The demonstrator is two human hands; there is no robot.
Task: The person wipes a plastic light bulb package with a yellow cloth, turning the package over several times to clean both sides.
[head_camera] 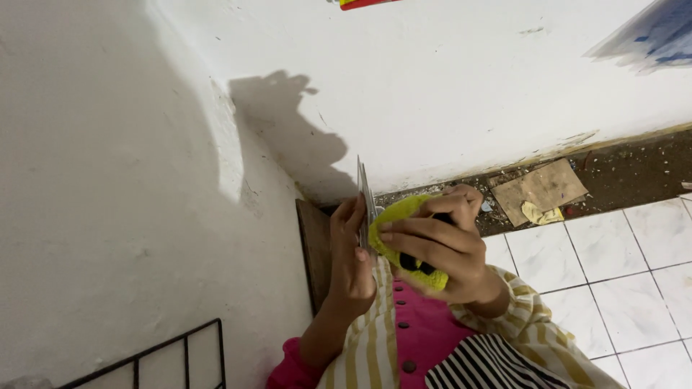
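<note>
My left hand (pixel 351 252) holds a thin flat grey plate-like object (pixel 365 194) upright, seen edge-on. My right hand (pixel 440 245) grips a yellow-green cloth (pixel 396 216) with dark patches and presses it against the side of that flat object. Both hands are held close together in front of my chest. I wear a pink top with buttons and a striped cream-and-yellow garment (pixel 533 317).
White walls (pixel 108 180) meet in a corner behind the hands. A dark wooden board (pixel 314 252) leans in the corner. A black wire grid (pixel 158 356) is at lower left. White floor tiles (pixel 613 259), a dirty strip with cardboard (pixel 540 189) lie at right.
</note>
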